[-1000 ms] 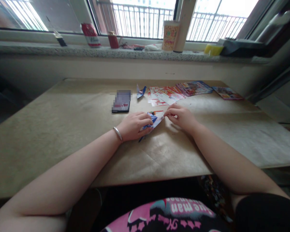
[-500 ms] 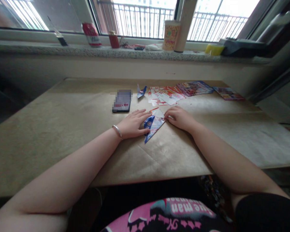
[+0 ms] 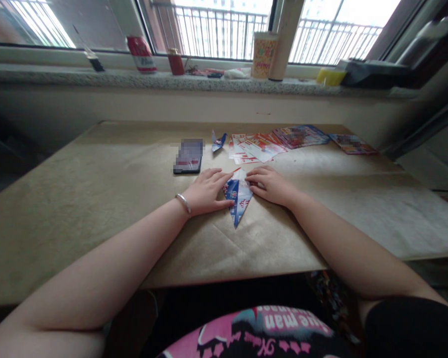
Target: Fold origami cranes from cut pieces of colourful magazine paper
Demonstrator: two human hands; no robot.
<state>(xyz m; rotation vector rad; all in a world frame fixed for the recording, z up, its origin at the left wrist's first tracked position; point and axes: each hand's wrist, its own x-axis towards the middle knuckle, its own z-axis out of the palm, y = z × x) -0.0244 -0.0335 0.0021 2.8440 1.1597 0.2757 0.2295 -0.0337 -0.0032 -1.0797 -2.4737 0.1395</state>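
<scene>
A sheet of printed blue-and-white paper, folded into a kite shape, lies flat on the table. Its long point faces me, and a white part with an orange edge shows at the far end. From the left, my left hand rests on it with fingers spread and the thumb on the blue half. At the paper's right edge, my right hand has its fingers bent in and closed on the folded side. The fingertips hide part of that edge. Beyond them stands a folded paper crane in similar blue print.
A phone lies left of the crane. Red-and-white printed sheets overlap at the back, with colourful leaflets to their right. On the windowsill stand a red can, a patterned cup and a yellow item.
The paper has gone from a lopsided triangle to a narrower kite, its right side now folded inward. My right hand has shifted left and slightly toward me; my left hand stays nearly in place.
</scene>
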